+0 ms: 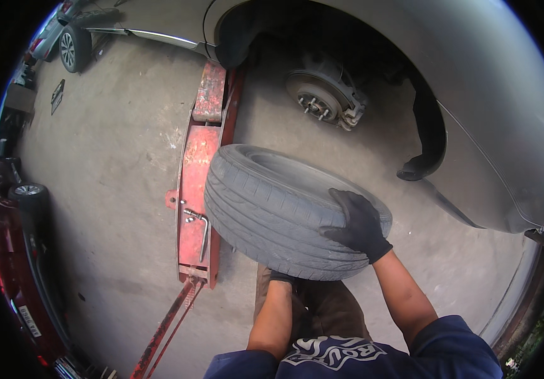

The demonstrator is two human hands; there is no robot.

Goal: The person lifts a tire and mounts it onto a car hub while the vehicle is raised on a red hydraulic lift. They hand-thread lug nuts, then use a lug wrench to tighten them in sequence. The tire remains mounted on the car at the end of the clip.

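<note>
A car wheel (278, 215) with a dark grey grooved tire is tilted in front of me, its tread facing me. My right hand (357, 224), in a black glove, grips its right side, thumb on the tread and fingers over the upper edge. Below the tire, my left hand (283, 276), also gloved, supports its underside; its fingers are hidden. Beyond the wheel, a bare hub with studs (316, 104), a brake disc and a caliper shows under the car's wheel arch.
A red floor jack (199, 148) reaches under the silver car (474, 76), its long handle (165, 331) toward me. An L-shaped lug wrench (204, 237) and several small nuts (189, 219) lie on the jack. At left are a red car (16, 252) and a dark tool (57, 96) on the floor.
</note>
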